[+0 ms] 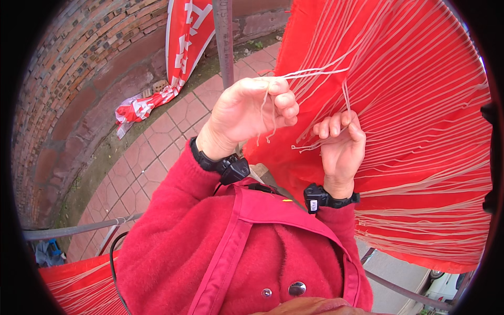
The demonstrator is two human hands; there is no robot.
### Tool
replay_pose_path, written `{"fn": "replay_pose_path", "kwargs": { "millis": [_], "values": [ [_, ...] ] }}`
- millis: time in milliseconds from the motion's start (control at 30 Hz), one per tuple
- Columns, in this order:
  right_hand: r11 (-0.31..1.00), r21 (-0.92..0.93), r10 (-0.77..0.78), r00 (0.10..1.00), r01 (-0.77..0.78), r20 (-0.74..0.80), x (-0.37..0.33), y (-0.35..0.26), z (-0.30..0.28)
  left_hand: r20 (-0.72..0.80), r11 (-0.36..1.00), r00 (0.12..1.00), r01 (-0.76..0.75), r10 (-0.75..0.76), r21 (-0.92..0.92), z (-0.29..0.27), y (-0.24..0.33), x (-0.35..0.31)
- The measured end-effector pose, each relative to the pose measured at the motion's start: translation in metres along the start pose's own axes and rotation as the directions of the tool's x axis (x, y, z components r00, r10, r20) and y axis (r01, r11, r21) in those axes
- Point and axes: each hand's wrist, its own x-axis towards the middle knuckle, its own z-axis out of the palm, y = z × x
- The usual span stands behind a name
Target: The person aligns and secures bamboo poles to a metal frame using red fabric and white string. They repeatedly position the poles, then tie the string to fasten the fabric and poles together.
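Observation:
Many pale strings (420, 126) run across a red cloth (378, 31) that fills the right side. My left hand (260, 107) is raised at the centre, thumb and fingers pinched on a few white strings (315, 72). Their loose ends dangle below the fingers. Lower and to the right, my right hand (341, 139) curls its fingers around other strands, which run up toward the same bundle. The tips of these strands poke out to the left of its fingers. Both hands are in front of the cloth.
A grey metal pole (223, 42) stands beyond my left hand. A red and white banner (184, 52) trails onto the paving (152, 152) beside a brick wall (84, 58). Metal rails (89, 227) pass at lower left and right. More stringed red cloth (84, 286) lies at lower left.

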Motion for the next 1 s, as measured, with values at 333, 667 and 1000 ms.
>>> {"fn": "replay_pose_path", "kwargs": {
  "millis": [333, 667, 1000],
  "values": [
    [0.998, -0.053, 0.021, 0.999, -0.022, -0.031, -0.004, 0.001, 0.000, -0.045, 0.980, 0.999, 0.015, -0.007, 0.200, -0.014, -0.007, -0.002],
    [0.982, -0.187, 0.016, 0.996, -0.034, -0.093, -0.017, 0.012, -0.005, -0.343, 0.659, 0.906, 0.101, 0.249, 0.745, -0.040, -0.028, -0.007],
    [0.965, -0.261, -0.018, 0.994, -0.010, -0.104, -0.023, 0.010, -0.002, -0.359, 0.465, 0.857, 0.164, 0.370, 0.870, -0.045, -0.047, -0.003]
  ]
}}
